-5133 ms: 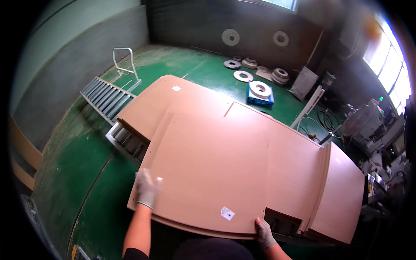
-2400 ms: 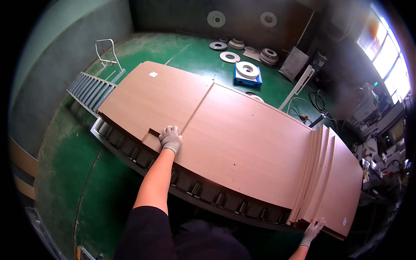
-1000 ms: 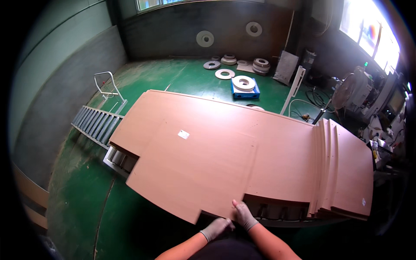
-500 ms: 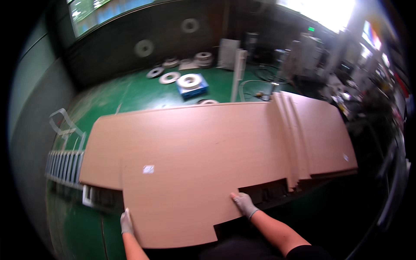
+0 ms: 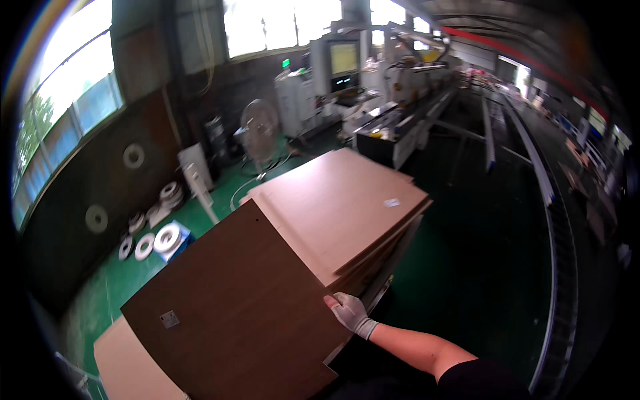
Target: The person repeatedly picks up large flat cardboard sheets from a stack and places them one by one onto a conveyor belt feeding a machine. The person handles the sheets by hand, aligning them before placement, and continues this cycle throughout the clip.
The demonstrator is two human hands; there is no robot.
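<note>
- The right hand (image 5: 350, 312), in a pale work glove, is closed over the right-hand edge of a large dark brown panel (image 5: 233, 307); the fingers wrap onto the top face and the thumb side lies along the edge, so the panel is firmly in its hold.
- The bare right forearm runs from the lower right, out of a black sleeve, up to that edge.
- The left hand is out of sight; whether it has hold of anything cannot be told.
- The dark brown panel is tilted, its far corner raised over the stack and its near corner dropping toward the bottom of the view. A small pale label sits near its left edge.
- Just behind and to the right, touching or nearly touching the panel, lies a stack of light brown boards (image 5: 340, 207), laid flat with the edges slightly stepped; a small white label sits on the top board near its far right corner.
- Another light brown board (image 5: 130, 367) shows at the near left, below the dark panel.
- The floor (image 5: 480, 267) is green.
- At far left, by the dark wall, several white reels (image 5: 163, 237) lie on the floor, one on a blue base, with round discs fixed to the wall above.
- Farther off stand a floor fan (image 5: 259, 130) and grey machines (image 5: 347, 80) under bright windows.
- A long conveyor rail (image 5: 533, 167) runs along the right side into the distance.
</note>
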